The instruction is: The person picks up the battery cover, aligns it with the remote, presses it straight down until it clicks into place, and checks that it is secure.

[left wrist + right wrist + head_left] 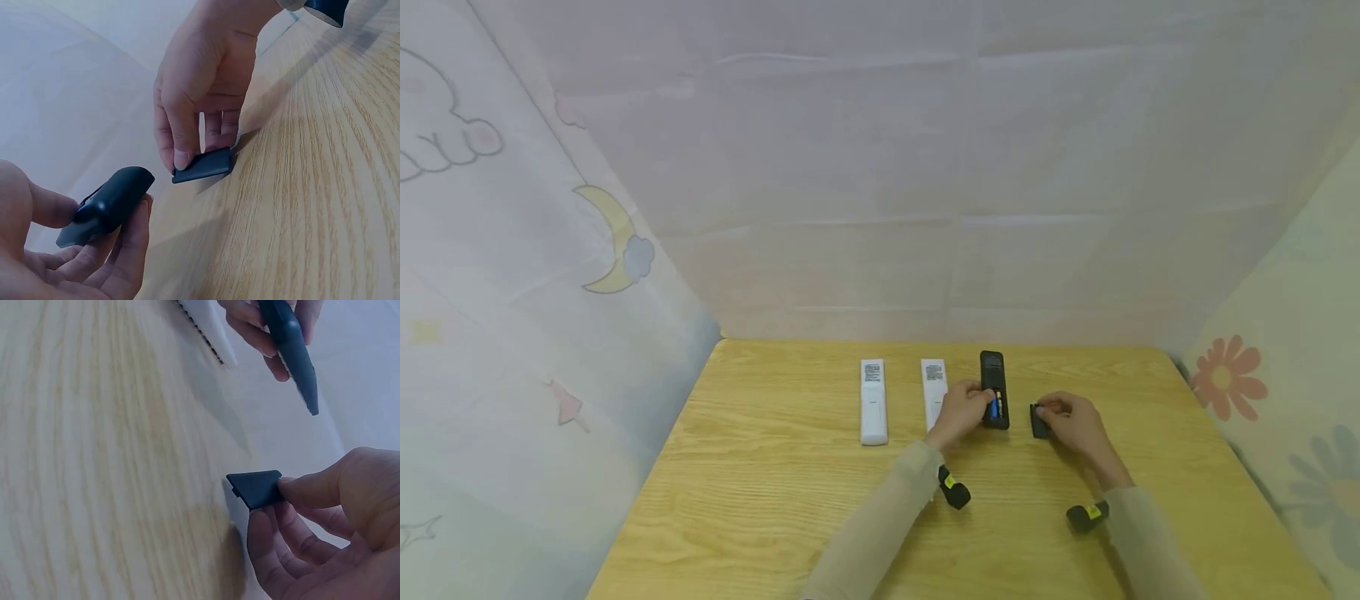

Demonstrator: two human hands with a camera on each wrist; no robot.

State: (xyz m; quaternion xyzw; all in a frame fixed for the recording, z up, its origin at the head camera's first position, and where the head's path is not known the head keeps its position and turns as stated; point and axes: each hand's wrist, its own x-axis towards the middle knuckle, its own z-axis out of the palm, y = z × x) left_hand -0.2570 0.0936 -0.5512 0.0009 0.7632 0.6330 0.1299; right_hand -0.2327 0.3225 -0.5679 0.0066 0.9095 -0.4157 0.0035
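Observation:
My left hand (962,410) grips a black remote control (993,367) by its side, thumb near the battery compartment. That compartment is uncovered in the head view, with a blue battery (994,408) and a lighter one beside it. In the left wrist view the remote (119,197) is held between thumb and fingers, raised off the wood. My right hand (1075,423) pinches a small black battery cover (255,487) between thumb and fingers, close over the table to the right of the remote. A small tab sticks out from the cover's edge.
Two white remotes lie back side up on the wooden table (760,483): one white remote (873,404) farther left, the other white remote (934,387) partly hidden behind my left hand. A fabric backdrop (865,275) rises behind the table's far edge.

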